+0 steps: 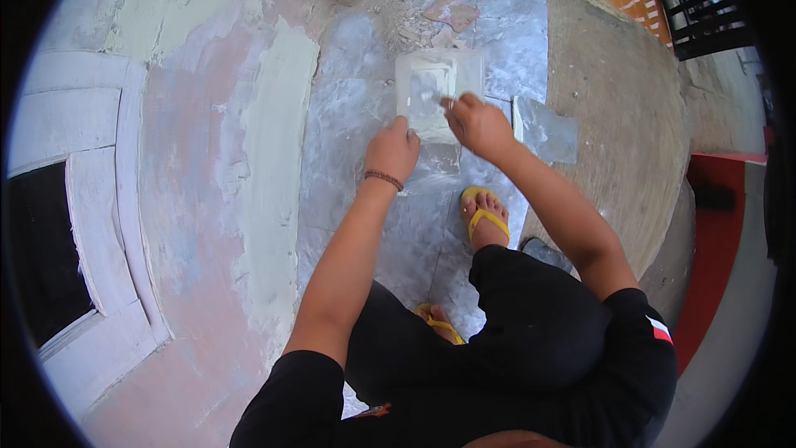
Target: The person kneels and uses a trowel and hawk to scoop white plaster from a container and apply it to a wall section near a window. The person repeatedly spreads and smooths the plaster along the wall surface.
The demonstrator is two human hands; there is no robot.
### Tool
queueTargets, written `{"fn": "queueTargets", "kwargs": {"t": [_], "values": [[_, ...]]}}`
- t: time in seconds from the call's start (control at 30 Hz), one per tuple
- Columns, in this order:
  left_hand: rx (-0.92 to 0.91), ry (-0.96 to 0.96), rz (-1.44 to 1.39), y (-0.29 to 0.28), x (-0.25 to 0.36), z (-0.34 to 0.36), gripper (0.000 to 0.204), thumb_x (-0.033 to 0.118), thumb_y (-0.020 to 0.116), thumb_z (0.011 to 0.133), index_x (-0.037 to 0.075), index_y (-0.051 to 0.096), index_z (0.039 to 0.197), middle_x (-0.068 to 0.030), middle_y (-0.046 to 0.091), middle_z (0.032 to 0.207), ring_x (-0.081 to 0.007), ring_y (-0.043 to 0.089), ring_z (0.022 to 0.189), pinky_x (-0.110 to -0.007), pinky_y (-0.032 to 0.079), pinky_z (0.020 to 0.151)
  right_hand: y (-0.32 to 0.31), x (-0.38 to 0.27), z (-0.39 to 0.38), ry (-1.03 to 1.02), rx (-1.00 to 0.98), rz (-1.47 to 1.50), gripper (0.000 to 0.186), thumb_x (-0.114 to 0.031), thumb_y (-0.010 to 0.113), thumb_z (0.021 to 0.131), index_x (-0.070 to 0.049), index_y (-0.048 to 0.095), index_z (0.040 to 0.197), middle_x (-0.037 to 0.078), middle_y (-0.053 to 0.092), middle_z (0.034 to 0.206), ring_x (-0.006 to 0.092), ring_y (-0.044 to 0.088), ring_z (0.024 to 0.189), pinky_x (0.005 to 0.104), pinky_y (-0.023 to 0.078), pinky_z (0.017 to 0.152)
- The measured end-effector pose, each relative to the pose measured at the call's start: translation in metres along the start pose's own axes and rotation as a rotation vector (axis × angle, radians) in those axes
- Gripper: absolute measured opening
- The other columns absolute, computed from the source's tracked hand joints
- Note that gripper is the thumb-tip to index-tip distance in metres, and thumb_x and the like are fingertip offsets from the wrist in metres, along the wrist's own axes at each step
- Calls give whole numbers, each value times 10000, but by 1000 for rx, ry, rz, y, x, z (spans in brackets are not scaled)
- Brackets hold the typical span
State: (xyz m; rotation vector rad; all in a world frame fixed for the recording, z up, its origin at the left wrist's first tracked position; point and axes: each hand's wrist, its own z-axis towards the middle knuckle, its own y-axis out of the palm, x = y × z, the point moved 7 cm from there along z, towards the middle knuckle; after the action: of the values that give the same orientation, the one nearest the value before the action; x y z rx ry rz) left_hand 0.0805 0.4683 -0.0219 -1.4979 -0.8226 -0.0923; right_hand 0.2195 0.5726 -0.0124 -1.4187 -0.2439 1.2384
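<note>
Looking down: we see our own squatting body over a grey, white-smeared paved floor [356, 158] beside a patchy pink and pale-green plastered wall [207, 141] with a white window frame [91, 224].
Floor sheet: a shiny grey plastic sheet [506, 41] covers the floor ahead of our feet; rubble and a reddish shard [452, 10] lie at its far edge.
Foot: our yellow rubber sandal [483, 214] stands on the sheet's near part, below both hands.
Square board: a flat, whitish, putty-coated square board [438, 87] lies on the sheet, directly ahead of both hands, its sides roughly parallel to the sheet's edges.
Small panel: a smaller grey flat piece [545, 129] lies just right of the board, apart from it.
Left hand: our left hand [392, 152], wearing a brown beaded wristband [384, 178], rests curled on the board's near left corner, pressing it down; we cannot tell whether the fingers pinch the edge.
Right hand: our right hand [478, 125] is clenched around a small tool, too hidden to identify, its tip touching the board's near right part.
Key relation: the board lies away from us beyond the fingertips; the right hand reaches further onto it.
</note>
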Motion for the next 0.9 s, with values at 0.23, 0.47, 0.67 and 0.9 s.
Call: {"fn": "queueTargets", "kwargs": {"t": [0.23,0.47,0.67,0.9], "values": [[26,-13,40,2,-13,-6,185,185,559,911,12,536,972,-255,650,770,-456,636,744,-535,508,682,-2,35,-52,132,88,-6,227,-171,628,870,-109,680,1082,155,625,849,369,646,661,466,537,591],[64,4,103,9,-10,-10,193,187,566,906,17,533,992,-236,665,803,-435,650,717,-521,526,641,33,42,-75,316,-164,-20,230,-174,619,880,-94,671,1089,179,636,871,387,643,701,474,537,627],[88,8,109,11,-13,-8,200,189,575,898,21,532,997,-234,670,813,-434,656,724,-522,533,643,9,23,-79,203,80,80,300,-97,658,813,-129,660,1111,96,611,947,342,650,754,436,544,646],[88,25,103,15,-10,-8,177,181,584,898,25,514,944,-243,651,763,-449,637,723,-529,502,641,42,21,-82,101,-30,103,371,-35,597,792,-153,659,1138,92,590,967,331,648,841,435,551,683]]}}
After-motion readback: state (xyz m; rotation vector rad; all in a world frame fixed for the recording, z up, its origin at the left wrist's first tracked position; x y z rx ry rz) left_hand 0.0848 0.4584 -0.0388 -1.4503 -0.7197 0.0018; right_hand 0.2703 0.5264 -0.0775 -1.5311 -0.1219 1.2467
